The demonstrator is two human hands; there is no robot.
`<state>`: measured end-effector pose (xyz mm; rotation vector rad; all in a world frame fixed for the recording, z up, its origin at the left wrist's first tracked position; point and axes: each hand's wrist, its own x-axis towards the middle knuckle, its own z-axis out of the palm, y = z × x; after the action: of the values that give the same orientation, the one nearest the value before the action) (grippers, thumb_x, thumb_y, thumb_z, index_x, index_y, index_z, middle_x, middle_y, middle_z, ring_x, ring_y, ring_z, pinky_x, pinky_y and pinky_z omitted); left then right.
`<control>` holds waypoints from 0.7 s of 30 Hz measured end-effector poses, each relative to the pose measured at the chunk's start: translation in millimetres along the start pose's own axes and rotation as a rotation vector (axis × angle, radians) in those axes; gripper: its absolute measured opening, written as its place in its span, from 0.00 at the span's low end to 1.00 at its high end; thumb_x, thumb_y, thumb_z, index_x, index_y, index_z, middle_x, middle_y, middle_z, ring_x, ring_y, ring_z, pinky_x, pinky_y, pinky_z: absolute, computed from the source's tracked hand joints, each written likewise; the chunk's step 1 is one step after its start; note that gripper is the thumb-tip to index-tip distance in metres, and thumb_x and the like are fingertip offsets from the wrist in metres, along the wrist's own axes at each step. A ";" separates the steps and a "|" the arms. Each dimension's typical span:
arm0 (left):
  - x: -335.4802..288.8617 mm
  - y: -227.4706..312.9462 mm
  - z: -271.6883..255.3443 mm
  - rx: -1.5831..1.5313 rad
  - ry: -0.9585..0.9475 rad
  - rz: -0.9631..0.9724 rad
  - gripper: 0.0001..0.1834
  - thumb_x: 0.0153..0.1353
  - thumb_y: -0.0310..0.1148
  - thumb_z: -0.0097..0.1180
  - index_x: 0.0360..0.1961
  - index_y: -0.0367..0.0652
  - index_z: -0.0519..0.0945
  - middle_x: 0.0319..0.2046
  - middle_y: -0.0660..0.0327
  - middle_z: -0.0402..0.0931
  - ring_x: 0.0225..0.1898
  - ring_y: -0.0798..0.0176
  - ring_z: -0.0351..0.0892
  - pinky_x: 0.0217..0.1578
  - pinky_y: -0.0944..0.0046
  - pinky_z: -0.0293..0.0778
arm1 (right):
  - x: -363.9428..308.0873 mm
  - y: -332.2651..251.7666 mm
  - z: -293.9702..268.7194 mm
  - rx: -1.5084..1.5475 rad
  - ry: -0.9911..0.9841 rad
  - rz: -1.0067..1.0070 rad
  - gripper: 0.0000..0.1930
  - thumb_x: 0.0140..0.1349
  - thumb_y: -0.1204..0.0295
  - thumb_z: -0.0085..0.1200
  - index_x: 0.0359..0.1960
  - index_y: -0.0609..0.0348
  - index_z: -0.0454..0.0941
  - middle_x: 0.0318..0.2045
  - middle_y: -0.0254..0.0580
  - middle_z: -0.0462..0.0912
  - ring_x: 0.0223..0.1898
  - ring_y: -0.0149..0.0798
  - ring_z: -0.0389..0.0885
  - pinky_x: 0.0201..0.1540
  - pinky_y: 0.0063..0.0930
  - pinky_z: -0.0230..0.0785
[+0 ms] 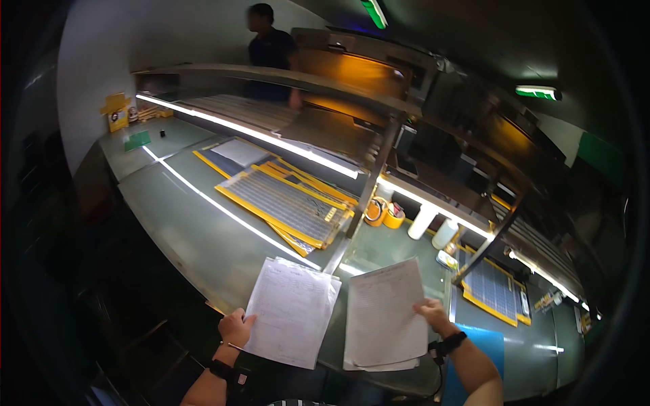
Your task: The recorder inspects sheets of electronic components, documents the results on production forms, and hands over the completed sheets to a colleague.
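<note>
My left hand (235, 327) is closed on the lower left edge of a stack of white paper sheets (291, 311), whose corners fan out a little on the right. A second stack of printed sheets (384, 314), greyer in tone, is pinched at its right edge by my right hand (437, 317). Both stacks are held up side by side over the front of the table, with a narrow gap between them. The print is too small to make out. A dark band with a small device sits on each wrist.
Yellow-edged gridded panels (284, 203) lie piled on the green-grey table (176, 216). Tape rolls (393, 215) and white bottles (445, 233) stand beyond the sheets. Another gridded panel (489, 284) and a blue sheet (484, 352) are at right. A person (271, 51) stands behind the shelf.
</note>
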<state>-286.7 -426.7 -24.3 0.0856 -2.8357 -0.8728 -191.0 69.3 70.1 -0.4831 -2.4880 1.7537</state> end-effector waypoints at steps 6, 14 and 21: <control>-4.4 3.0 0.0 -0.011 0.038 0.012 0.21 0.49 0.50 0.62 0.20 0.42 0.74 0.19 0.49 0.76 0.25 0.43 0.78 0.27 0.48 0.71 | 38.0 -78.3 -80.0 0.267 0.304 -0.268 0.17 0.60 0.63 0.54 0.46 0.62 0.75 0.37 0.38 0.80 0.37 0.33 0.79 0.40 0.28 0.72; -9.4 1.5 -0.2 0.062 0.091 -0.009 0.21 0.49 0.50 0.62 0.19 0.42 0.75 0.17 0.51 0.76 0.23 0.45 0.78 0.26 0.49 0.71 | 208.2 -67.8 -197.1 1.049 0.324 -0.358 0.16 0.56 0.65 0.61 0.44 0.54 0.73 0.36 0.34 0.80 0.35 0.34 0.80 0.37 0.23 0.74; -2.1 24.9 -11.8 0.029 -0.072 0.003 0.21 0.52 0.50 0.60 0.22 0.42 0.75 0.19 0.51 0.76 0.25 0.44 0.77 0.26 0.49 0.71 | 263.3 -32.4 -250.6 0.566 -0.062 -0.592 0.05 0.54 0.68 0.59 0.26 0.50 0.75 0.21 0.30 0.76 0.17 0.26 0.71 0.20 0.17 0.66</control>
<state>-282.6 -412.4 -1.0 0.0546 -2.9145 -0.8504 -391.3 362.6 153.8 0.3168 -1.7502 2.0563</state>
